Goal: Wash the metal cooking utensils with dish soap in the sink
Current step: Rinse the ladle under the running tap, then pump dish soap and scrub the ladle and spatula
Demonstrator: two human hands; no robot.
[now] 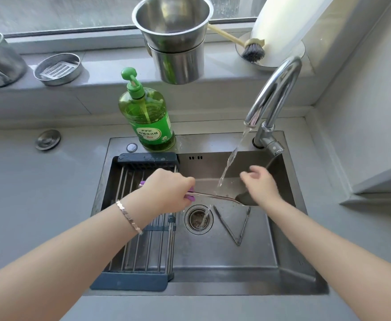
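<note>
Left hand [166,193] fingers grip the spatula [222,198] by its purple handle, level over the sink [213,258] drain so the tap stream [227,167] hits the shaft. Right hand [263,184] fingers curl loosely over the blade, likely rubbing it. Dish soap bottle [149,117] sits far, within reach.

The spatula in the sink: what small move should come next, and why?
Probably shift the spatula so its blade sits under the water stream. The left hand grips the purple handle, the right hand rubs the blade, yet the water now falls on the shaft, not the blade.
</note>
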